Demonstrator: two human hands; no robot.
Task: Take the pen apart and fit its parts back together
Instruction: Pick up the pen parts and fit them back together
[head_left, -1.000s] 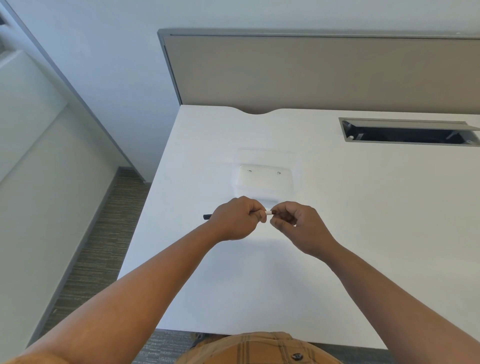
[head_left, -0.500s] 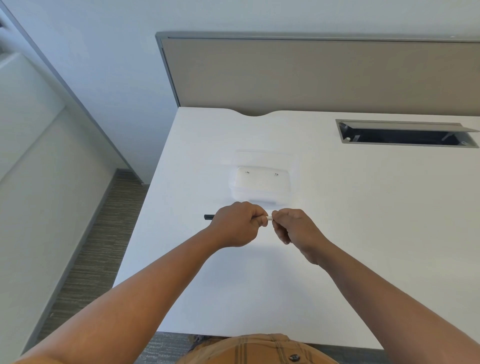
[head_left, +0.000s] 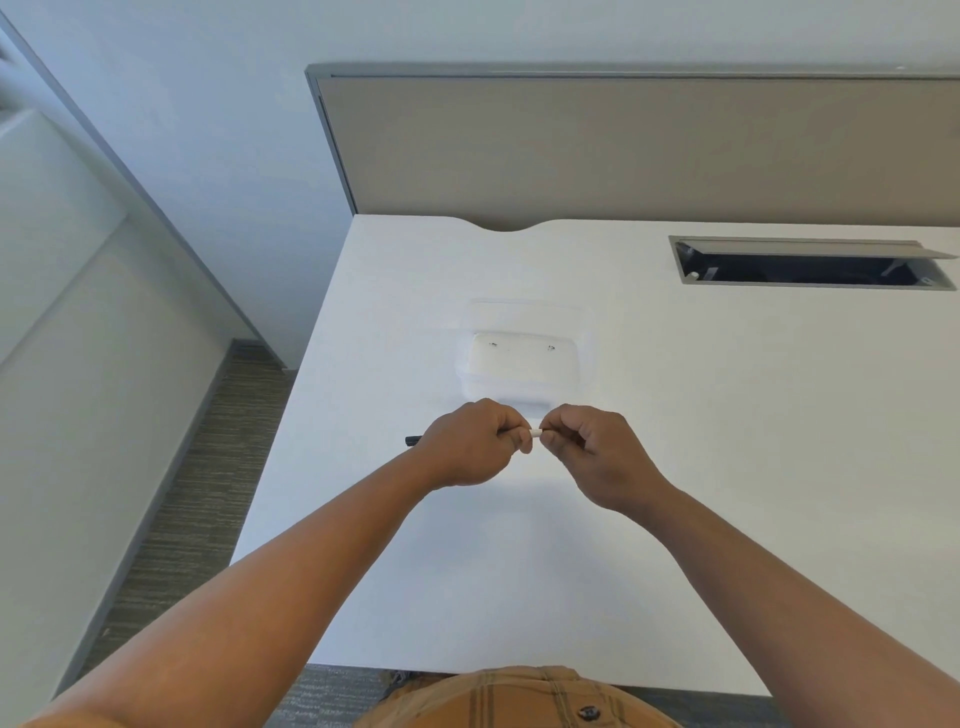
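Both hands meet above the white bench (head_left: 675, 467), near its front-left part. The left hand (head_left: 470, 441) is clenched around the pen (head_left: 413, 440), whose black end projects to the left of the fist and whose white end (head_left: 534, 431) shows between the hands. The right hand (head_left: 589, 449) pinches that white end between thumb and fingertips. Just behind the hands sits a clear plastic container (head_left: 522, 366).
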